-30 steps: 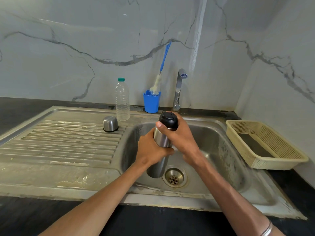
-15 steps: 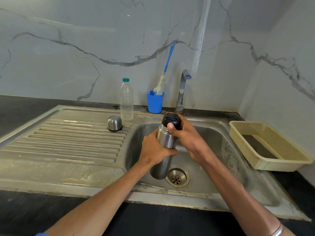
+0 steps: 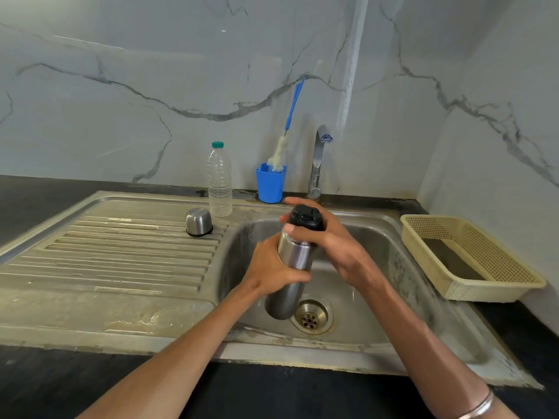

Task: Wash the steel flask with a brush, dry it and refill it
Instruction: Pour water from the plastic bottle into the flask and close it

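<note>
The steel flask (image 3: 290,273) is held upright over the sink basin (image 3: 378,237), above the drain. My left hand (image 3: 272,267) grips its body from the left. My right hand (image 3: 329,240) wraps its fingers round the black stopper (image 3: 305,216) at the flask's top. The flask's steel cup lid (image 3: 198,222) stands upside down on the draining board. A blue-handled bottle brush (image 3: 287,131) stands in a blue cup (image 3: 270,186) behind the basin. A clear plastic water bottle (image 3: 220,179) with a green cap stands left of that cup.
The tap (image 3: 317,161) rises behind the basin, right of the blue cup. A cream plastic basket (image 3: 472,258) sits on the black counter at the right. The ridged draining board (image 3: 121,252) spreads to the left. Marble walls close the back and right.
The flask stays in both hands over the basin and has shifted slightly. My right hand's grip has turned a little round the black stopper.
</note>
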